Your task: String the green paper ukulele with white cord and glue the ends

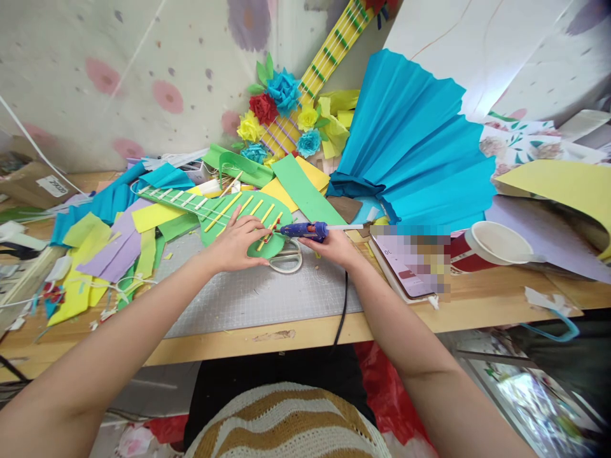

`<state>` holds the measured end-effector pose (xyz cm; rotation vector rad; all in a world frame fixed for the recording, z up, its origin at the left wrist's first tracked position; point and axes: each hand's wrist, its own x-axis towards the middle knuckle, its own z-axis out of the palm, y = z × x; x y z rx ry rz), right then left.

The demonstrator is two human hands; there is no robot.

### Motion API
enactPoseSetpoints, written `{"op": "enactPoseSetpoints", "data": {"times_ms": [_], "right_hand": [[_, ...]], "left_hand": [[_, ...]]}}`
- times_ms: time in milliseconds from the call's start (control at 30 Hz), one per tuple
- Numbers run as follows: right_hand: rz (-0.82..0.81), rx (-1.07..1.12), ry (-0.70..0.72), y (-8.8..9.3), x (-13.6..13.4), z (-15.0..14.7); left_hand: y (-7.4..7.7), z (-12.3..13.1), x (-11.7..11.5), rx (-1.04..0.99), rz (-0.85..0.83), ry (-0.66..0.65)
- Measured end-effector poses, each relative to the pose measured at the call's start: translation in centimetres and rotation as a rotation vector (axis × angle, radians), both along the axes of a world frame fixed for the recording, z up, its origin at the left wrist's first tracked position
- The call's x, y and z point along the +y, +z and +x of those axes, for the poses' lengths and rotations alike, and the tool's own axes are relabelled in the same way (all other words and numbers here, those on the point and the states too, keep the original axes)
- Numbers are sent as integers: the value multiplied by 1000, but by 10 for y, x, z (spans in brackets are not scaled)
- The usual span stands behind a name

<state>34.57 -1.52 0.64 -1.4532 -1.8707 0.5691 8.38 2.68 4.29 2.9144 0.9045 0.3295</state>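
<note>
A green paper guitar (217, 213) with yellow and white strips across it lies on the grey cutting mat (267, 296). My left hand (236, 242) rests on the guitar's round body, fingers pinched on a thin yellow stick (268, 234). My right hand (334, 247) grips a blue glue gun (303, 230). Its nozzle points left and touches the stick beside my left fingers. The gun's black cord (342, 312) hangs over the table's front edge.
White-handled scissors (286, 261) lie under the guitar's body. A big blue pleated paper fan (410, 146), a flowered yellow guitar (305, 95), loose coloured paper scraps (109, 248), a red paper cup (491, 248) on its side and a tablet (405, 267) crowd the wooden table (477, 305).
</note>
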Motion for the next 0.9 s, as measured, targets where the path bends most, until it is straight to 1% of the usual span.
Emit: {"op": "enactPoseSetpoints", "data": {"times_ms": [167,267,333,400,433,533,567,600,667,700,800,900], "right_hand": [[-43,212,-38,-4,0,4],[-92,377,-120,-6,3,6],[-93,477,-181,-8,5,6],[-70,549,-263,-11,8,5],[-60,569,-310,-13,10,5],[-32,585,-420,-24,18,6],[-20,576,-443,-29,21,7],[-6,559,-462,-33,23,9],[19,506,-503,-41,26,11],[23,468,-525,-44,27,12],[30,307,-575,-45,26,12],[-6,102,-597,-37,22,8]], "left_hand": [[1,0,-5,17,53,58],[5,-3,-5,-16,70,93],[8,-9,-2,-58,96,139],[11,-19,1,-137,138,232],[12,-26,3,-197,161,304],[7,-49,3,-417,185,577],[3,-57,1,-480,152,658],[-2,-64,-1,-582,139,779],[-13,-75,-6,-741,9,968],[-19,-78,-8,-783,-63,1033],[-27,-79,-14,-931,-309,1122],[-24,-69,-18,-1121,-584,1175]]}}
